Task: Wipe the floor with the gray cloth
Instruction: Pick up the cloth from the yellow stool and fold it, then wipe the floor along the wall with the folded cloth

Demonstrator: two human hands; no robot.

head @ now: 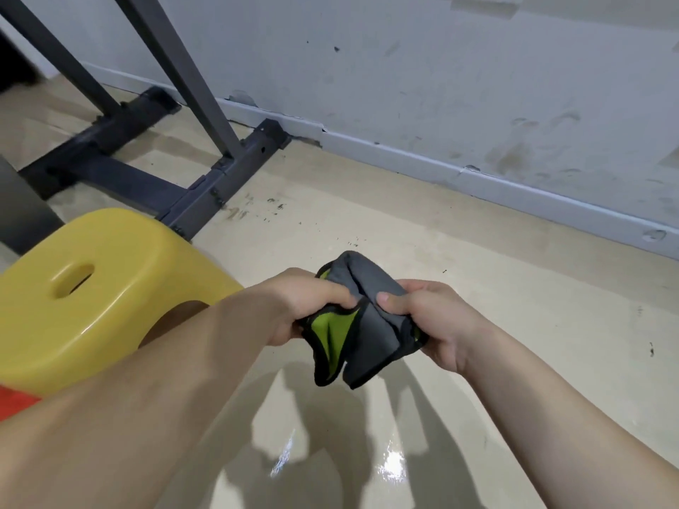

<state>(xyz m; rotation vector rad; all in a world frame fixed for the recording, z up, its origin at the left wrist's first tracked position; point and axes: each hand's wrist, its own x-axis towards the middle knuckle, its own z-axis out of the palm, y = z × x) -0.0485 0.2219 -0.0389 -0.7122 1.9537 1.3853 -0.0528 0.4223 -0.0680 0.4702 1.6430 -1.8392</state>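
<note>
The gray cloth (371, 321), bunched and lime-lined, is gripped by the fingers of the left hand (308, 306) and right hand (430, 317) above the floor (514, 325), beside a yellow stool (110, 288).

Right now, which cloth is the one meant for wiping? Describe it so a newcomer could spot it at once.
Start at the yellow stool on the left, then look right, above the shiny beige floor. The cloth is bunched between the left hand and right hand, held up off the floor. It is gray with a lime-green underside and black edging.
</note>
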